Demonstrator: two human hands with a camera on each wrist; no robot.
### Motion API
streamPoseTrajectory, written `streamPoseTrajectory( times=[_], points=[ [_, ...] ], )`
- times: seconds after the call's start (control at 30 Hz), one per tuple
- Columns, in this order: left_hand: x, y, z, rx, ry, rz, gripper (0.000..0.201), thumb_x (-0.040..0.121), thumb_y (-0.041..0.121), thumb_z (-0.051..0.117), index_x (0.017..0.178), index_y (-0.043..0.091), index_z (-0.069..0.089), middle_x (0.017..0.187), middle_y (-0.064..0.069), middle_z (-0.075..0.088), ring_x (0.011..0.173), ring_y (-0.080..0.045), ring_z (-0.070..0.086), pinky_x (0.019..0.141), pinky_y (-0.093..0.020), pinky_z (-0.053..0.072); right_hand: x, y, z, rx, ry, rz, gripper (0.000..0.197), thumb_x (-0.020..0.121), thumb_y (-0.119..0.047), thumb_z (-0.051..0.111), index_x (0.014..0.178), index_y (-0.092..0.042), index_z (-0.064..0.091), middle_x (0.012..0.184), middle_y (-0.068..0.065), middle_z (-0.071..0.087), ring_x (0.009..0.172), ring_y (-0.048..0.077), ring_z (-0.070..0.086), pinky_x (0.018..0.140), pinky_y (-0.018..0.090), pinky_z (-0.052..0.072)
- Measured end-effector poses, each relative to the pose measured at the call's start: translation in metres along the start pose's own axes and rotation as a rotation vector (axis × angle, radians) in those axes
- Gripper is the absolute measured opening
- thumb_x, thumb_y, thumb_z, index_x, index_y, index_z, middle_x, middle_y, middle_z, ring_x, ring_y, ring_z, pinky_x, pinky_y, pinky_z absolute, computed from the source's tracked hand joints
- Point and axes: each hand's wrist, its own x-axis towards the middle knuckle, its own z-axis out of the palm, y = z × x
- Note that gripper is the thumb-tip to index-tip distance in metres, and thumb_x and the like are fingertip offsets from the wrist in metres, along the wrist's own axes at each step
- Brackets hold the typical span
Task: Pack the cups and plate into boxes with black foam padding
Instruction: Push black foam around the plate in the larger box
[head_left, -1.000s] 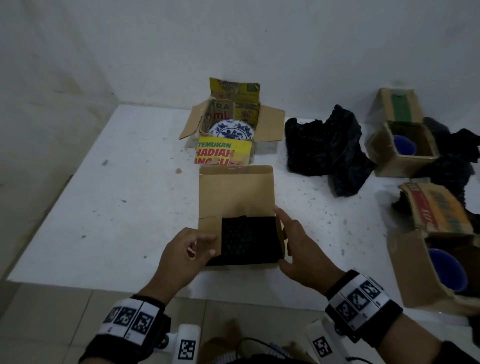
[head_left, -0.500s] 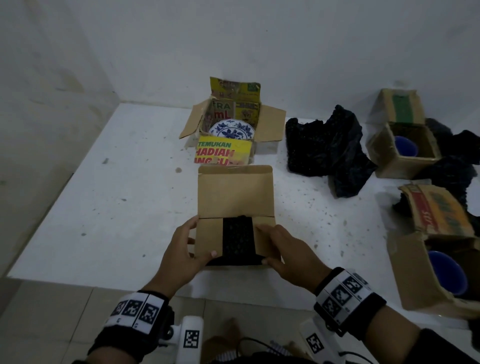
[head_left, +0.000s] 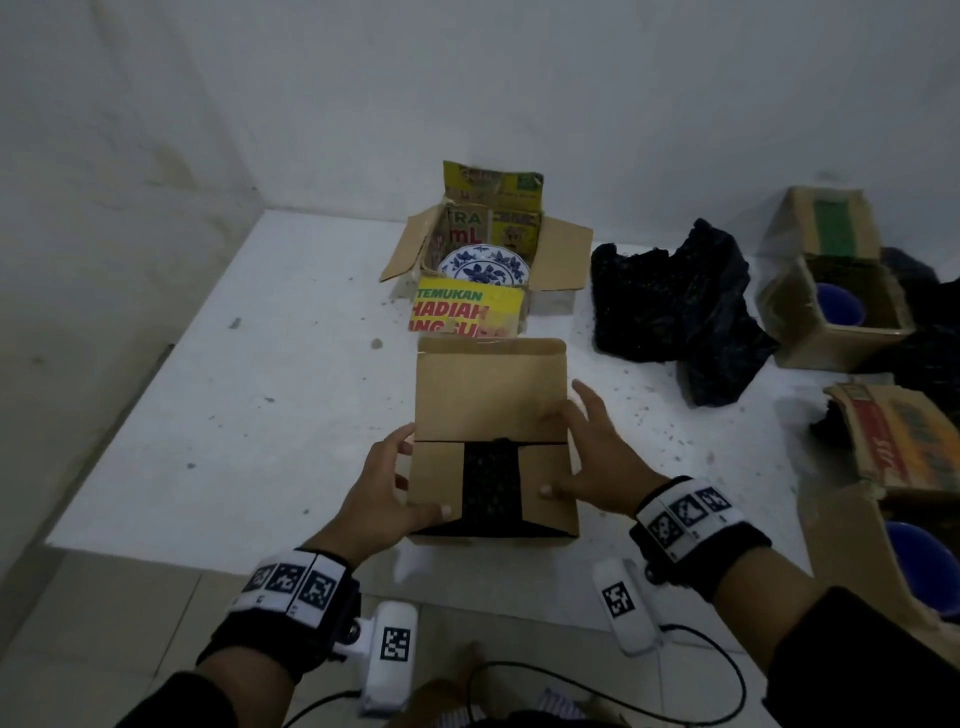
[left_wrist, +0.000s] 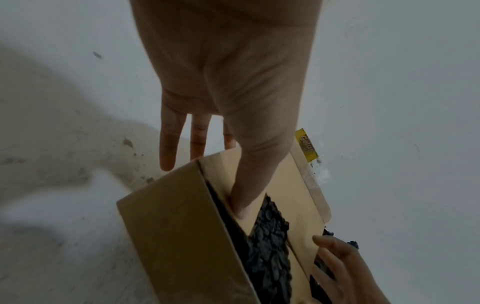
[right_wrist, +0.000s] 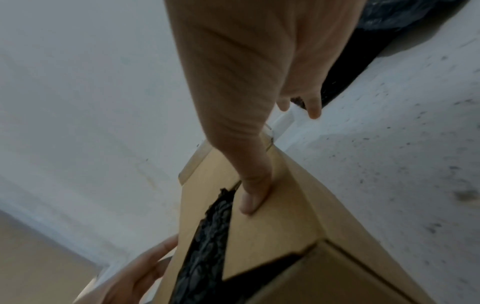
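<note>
As left grip (head_left: 387, 491) and right grip (head_left: 592, 467) press its flaps (head_left: 434, 475), box (head_left: 488, 389) sits between.

The side flaps (head_left: 434, 478) of the near box (head_left: 488, 395) are covering most of the black foam (head_left: 491, 483), which is hiding anything beneath it. The left hand (head_left: 384, 499) is partly losing its fingers behind the box's left wall. A yellow flap (head_left: 467, 312) is masking the near half of the plate (head_left: 483, 262). The head view's right edge is cutting off a blue cup (head_left: 922, 566) and its carton (head_left: 841, 540).
</note>
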Motion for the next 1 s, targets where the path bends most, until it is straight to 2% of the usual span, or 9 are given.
streamPoseTrajectory(
  times=[0.1,0.23,0.33,0.47,0.53,0.6,0.77,0.9,1.0],
  points=[
    [0.003,-0.002,-0.002,-0.037,-0.014,-0.01,0.099,0.054,0.032,0.087,0.132,0.04,0.027,0.12,0.009,0.041,0.098,-0.018,0.054,0.077,-0.04,0.055,-0.001,0.003,0.004,0.229,0.056,-0.125,0.094,0.064,-0.014,0.084,0.132,-0.04,0.024,0.143,-0.007,0.019,0.133,0.018,0.029,0.099,0.023,0.033],
    [0.001,-0.002,-0.001,-0.092,0.011,0.006,0.091,0.059,0.018,0.088,0.125,0.035,0.029,0.118,0.009,0.042,0.097,-0.02,0.054,0.072,-0.036,0.055,-0.015,0.01,0.019,0.371,0.223,-0.176,0.081,0.067,-0.011,0.083,0.12,-0.047,0.032,0.127,-0.028,0.035,0.118,0.003,0.042,0.101,0.024,0.039],
    [-0.003,-0.001,0.001,-0.101,0.027,0.037,0.085,0.062,0.014,0.086,0.126,0.026,0.031,0.118,0.014,0.041,0.096,-0.016,0.054,0.069,-0.028,0.053,-0.028,0.017,0.03,0.348,0.33,-0.203,0.065,0.075,-0.013,0.076,0.117,-0.043,0.037,0.121,-0.021,0.05,0.109,0.002,0.052,0.097,0.018,0.044],
    [-0.006,-0.004,0.002,-0.116,0.028,0.102,0.079,0.063,-0.004,0.082,0.121,0.017,0.034,0.119,0.009,0.042,0.095,-0.009,0.051,0.066,-0.013,0.049,-0.042,0.022,0.034,0.255,0.306,-0.277,0.051,0.081,-0.011,0.063,0.116,-0.041,0.041,0.119,-0.004,0.057,0.127,0.0,0.041,0.102,0.019,0.04],
    [-0.007,-0.004,0.003,-0.121,0.017,0.09,0.076,0.065,-0.01,0.078,0.12,0.018,0.033,0.118,0.013,0.041,0.092,-0.013,0.05,0.061,-0.015,0.05,-0.047,0.026,0.035,0.16,0.28,-0.311,0.049,0.082,-0.018,0.049,0.126,-0.036,0.04,0.109,-0.006,0.057,0.124,-0.003,0.04,0.105,0.016,0.036],
    [-0.009,-0.005,0.004,-0.12,0.019,0.066,0.076,0.066,-0.008,0.078,0.121,0.02,0.033,0.115,0.018,0.041,0.092,-0.012,0.051,0.061,-0.017,0.052,-0.049,0.03,0.035,0.091,0.267,-0.293,0.059,0.079,-0.013,0.043,0.134,-0.033,0.037,0.128,-0.003,0.053,0.122,-0.001,0.041,0.106,0.023,0.037],
    [-0.012,-0.007,0.002,-0.087,0.008,0.03,0.077,0.067,0.005,0.082,0.127,0.02,0.036,0.105,0.0,0.055,0.093,-0.016,0.058,0.071,-0.035,0.057,-0.053,0.028,0.031,0.012,0.19,-0.414,0.059,0.073,-0.016,0.031,0.129,-0.017,0.047,0.145,0.007,0.04,0.139,0.017,0.028,0.116,0.037,0.02],
    [-0.013,-0.008,-0.003,-0.046,-0.007,0.031,0.075,0.066,0.008,0.082,0.125,0.025,0.039,0.109,0.005,0.054,0.098,-0.019,0.057,0.073,-0.046,0.057,-0.053,0.006,0.028,-0.145,0.14,-0.521,0.04,0.083,-0.029,0.044,0.116,-0.01,0.058,0.124,0.012,0.056,0.119,0.028,0.05,0.098,0.04,0.046],
    [-0.016,-0.006,-0.008,-0.032,-0.036,0.069,0.067,0.074,0.01,0.077,0.126,0.03,0.039,0.125,0.018,0.045,0.104,-0.015,0.056,0.073,-0.036,0.058,-0.045,-0.006,0.03,-0.281,0.14,-0.564,0.041,0.085,-0.047,0.052,0.116,-0.022,0.059,0.102,0.005,0.056,0.096,0.022,0.051,0.083,0.033,0.044]
  ],
)
